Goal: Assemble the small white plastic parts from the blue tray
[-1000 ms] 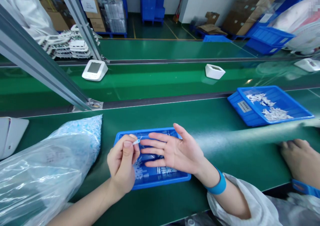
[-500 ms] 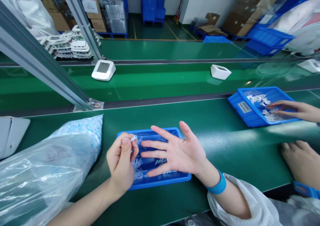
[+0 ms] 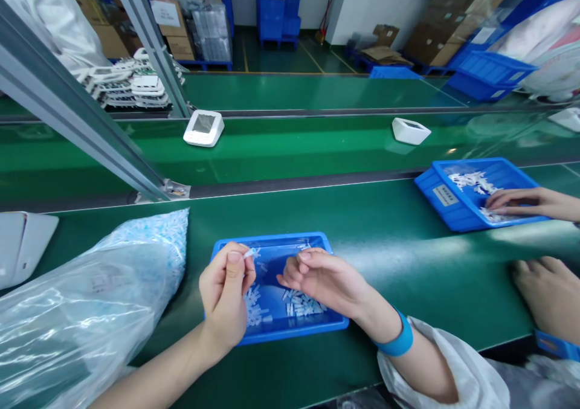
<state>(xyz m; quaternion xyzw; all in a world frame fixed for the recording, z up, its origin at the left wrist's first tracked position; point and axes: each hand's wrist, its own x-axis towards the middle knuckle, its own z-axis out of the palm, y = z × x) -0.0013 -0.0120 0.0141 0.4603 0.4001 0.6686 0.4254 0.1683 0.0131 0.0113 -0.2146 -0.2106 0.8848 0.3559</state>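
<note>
My left hand (image 3: 226,300) is closed, pinching a small white and light-blue plastic piece (image 3: 250,252) between thumb and index finger, its tip poking out to the right. Facing it is my right hand (image 3: 328,279), fingers loosely curled inward and nothing visible in them. Both hands are over a shallow blue tray (image 3: 276,338). Inside it, clear-looking small pieces (image 3: 256,306) lie on the left and white-blue pieces (image 3: 301,303) on the right, partly hidden by my right hand. A blue band circles my right wrist.
To the left lies a clear plastic bag (image 3: 104,276) full of small light-blue pieces. A co-worker's hand (image 3: 516,202) reaches into another blue bin (image 3: 446,200) at right. White devices (image 3: 203,128) sit on the green conveyor beyond. A metal post (image 3: 90,107) slants across the left.
My right hand has gone from spread flat to curled fingers, uncovering more of the tray. My left hand keeps its pinch. The white devices on the conveyor have shifted right.
</note>
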